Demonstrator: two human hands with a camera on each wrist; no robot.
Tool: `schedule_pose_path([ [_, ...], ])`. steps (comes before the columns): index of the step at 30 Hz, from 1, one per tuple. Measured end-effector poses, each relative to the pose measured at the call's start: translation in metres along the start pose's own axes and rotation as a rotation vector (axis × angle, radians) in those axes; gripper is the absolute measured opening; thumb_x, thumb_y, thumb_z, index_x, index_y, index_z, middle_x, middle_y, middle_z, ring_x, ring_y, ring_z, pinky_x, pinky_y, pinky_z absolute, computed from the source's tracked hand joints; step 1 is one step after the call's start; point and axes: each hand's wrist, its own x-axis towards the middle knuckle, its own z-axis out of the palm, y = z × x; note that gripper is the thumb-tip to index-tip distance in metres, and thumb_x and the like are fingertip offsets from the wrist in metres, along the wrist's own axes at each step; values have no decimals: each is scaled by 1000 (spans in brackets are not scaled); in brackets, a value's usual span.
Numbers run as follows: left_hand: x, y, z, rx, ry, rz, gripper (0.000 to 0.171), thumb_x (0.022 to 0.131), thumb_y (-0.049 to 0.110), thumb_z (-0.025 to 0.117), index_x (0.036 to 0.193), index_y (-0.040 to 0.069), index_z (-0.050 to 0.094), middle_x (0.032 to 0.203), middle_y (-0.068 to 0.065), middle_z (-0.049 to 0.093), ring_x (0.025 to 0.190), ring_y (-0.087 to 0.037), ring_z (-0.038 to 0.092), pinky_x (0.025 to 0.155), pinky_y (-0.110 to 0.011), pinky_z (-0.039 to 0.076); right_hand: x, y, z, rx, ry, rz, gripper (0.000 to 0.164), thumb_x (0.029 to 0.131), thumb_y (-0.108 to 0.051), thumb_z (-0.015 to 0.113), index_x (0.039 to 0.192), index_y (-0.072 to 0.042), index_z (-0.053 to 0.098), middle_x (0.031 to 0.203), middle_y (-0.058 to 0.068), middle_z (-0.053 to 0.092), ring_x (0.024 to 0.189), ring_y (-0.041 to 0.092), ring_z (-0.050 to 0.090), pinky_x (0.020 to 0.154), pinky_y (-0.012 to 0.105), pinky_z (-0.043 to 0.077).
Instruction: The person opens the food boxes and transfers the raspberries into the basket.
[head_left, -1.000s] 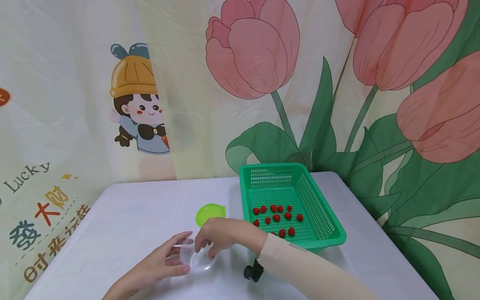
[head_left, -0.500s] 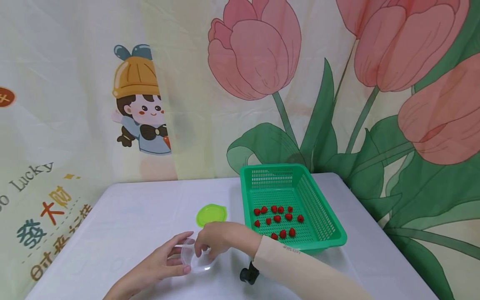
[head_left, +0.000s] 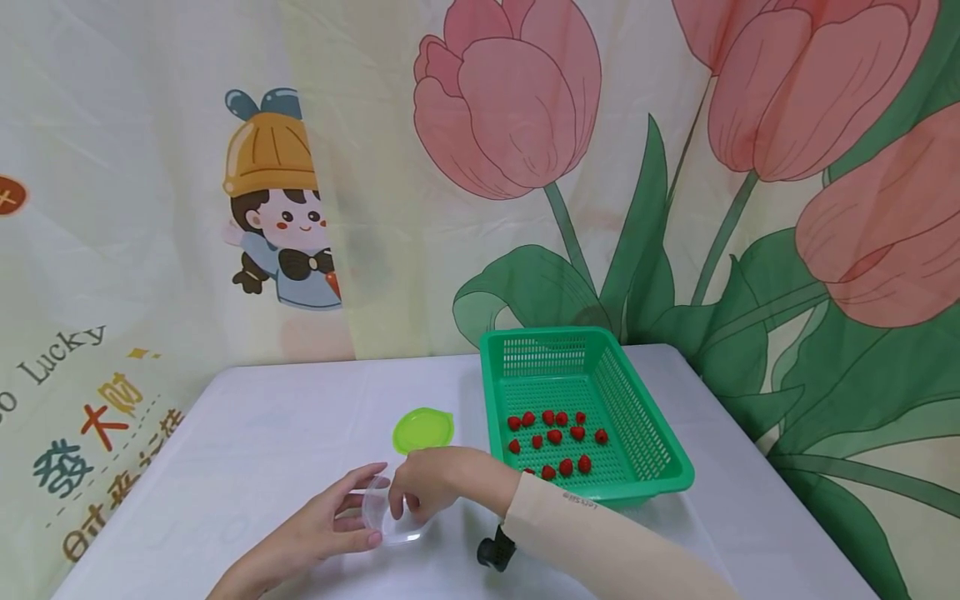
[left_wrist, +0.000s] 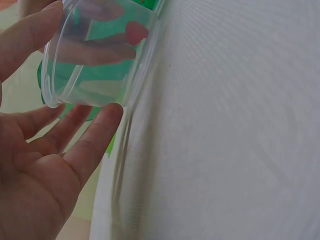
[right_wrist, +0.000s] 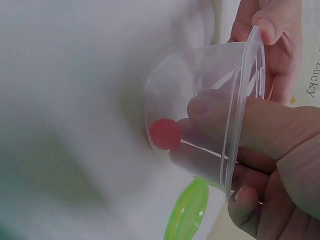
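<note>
My left hand (head_left: pixel 330 521) steadies a clear plastic cup (head_left: pixel 393 533) from the left, its thumb on the near side and fingers spread round the far side. In the right wrist view the cup (right_wrist: pixel 172 70) has a wide rim, and a single red raspberry (right_wrist: pixel 165 134) lies at its bottom. My right hand (head_left: pixel 442 483) reaches down into the cup. Two of its fingertips are right at the raspberry, while the thumb stands apart from it. Through the cup's wall in the left wrist view the same raspberry (left_wrist: pixel 136 33) shows beside those fingers.
A green plastic basket (head_left: pixel 645 417) holding several raspberries (head_left: pixel 554 436) stands to the right on the white-covered table (head_left: pixel 300 417). Behind the cup lies a lime-green lid (head_left: pixel 422 429). A black wrist camera (head_left: pixel 495 550) hangs below my right wrist. A tulip-printed curtain backs the table.
My right hand stays in the cup, its fingers shifting slightly and its wrist moving a little to the left. The left hand and the cup keep their place.
</note>
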Motion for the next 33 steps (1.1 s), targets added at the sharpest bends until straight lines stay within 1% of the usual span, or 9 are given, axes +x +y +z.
schedule_pose_path([
  [5, 1, -1, 0, -1, -2, -6, 86, 97, 14, 78, 167, 13, 27, 164, -22, 36, 144, -45, 46, 104, -22, 51, 2, 0, 2, -19, -7, 18, 19, 94, -19, 84, 108, -31, 80, 87, -16, 68, 81, 2, 59, 77, 16, 49],
  [10, 1, -1, 0, -5, -5, -17, 87, 97, 14, 78, 167, 15, 27, 165, -21, 36, 144, -44, 47, 103, -23, 53, 4, 0, 3, -7, -20, 38, 18, 93, -19, 85, 104, -32, 80, 86, -16, 69, 82, 2, 60, 78, 18, 50],
  [16, 0, -2, 0, -8, 0, -24, 87, 97, 15, 79, 167, 16, 28, 165, -20, 35, 144, -43, 47, 103, -23, 52, 7, -1, 2, -22, -26, 22, 17, 93, -16, 85, 101, -30, 81, 87, -15, 71, 81, 1, 61, 78, 16, 49],
  [20, 0, -1, 0, -9, 0, -22, 87, 97, 15, 79, 167, 15, 27, 165, -20, 35, 144, -43, 47, 103, -22, 52, 8, -3, 3, -38, -28, 33, 15, 93, -16, 85, 99, -29, 80, 86, -15, 71, 80, 0, 61, 76, 16, 50],
  [25, 0, 1, 1, -15, -4, -29, 87, 97, 15, 79, 167, 15, 27, 165, -21, 34, 144, -43, 48, 103, -23, 52, 9, -5, 4, -66, -15, 58, 15, 91, -17, 87, 96, -29, 80, 85, -15, 70, 79, 0, 60, 75, 17, 49],
  [29, 0, 1, 1, -12, -3, -27, 87, 97, 14, 79, 167, 15, 28, 165, -22, 33, 143, -42, 49, 103, -24, 52, 9, -7, 5, -104, 6, 58, 16, 90, -17, 88, 94, -30, 80, 83, -15, 69, 78, 1, 59, 73, 16, 48],
  [33, 0, 2, 1, -19, -11, -19, 87, 98, 13, 78, 167, 14, 26, 165, -23, 33, 142, -43, 49, 102, -24, 53, 8, -8, 7, -132, 28, 57, 17, 89, -17, 88, 91, -30, 79, 80, -17, 67, 76, 1, 58, 71, 16, 47],
])
